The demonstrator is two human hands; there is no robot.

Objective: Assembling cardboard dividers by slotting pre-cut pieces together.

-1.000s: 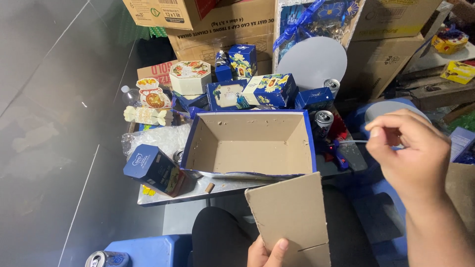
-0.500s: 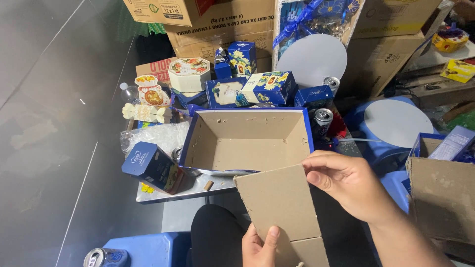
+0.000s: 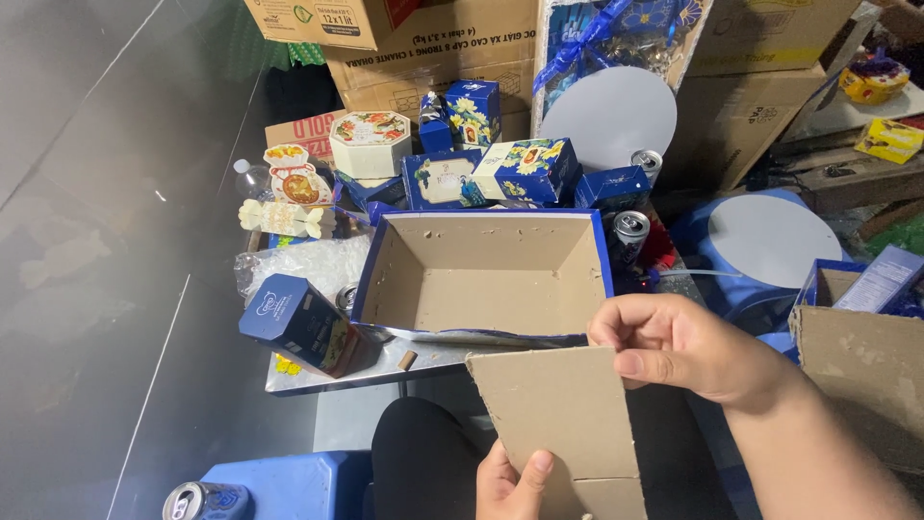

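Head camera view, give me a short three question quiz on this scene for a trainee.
1. True or false: both hands hold the brown cardboard sheet.
2. Which lies just beyond the sheet? A) an open blue-edged box B) a red bucket C) a stack of plates
3. Fill in: the blue octagonal box lies to the ____ of the open box, as the camera sees it.

Key
1. True: the left hand grips its lower edge, the right hand pinches its upper right corner.
2. A, the open blue-edged box.
3. Left.
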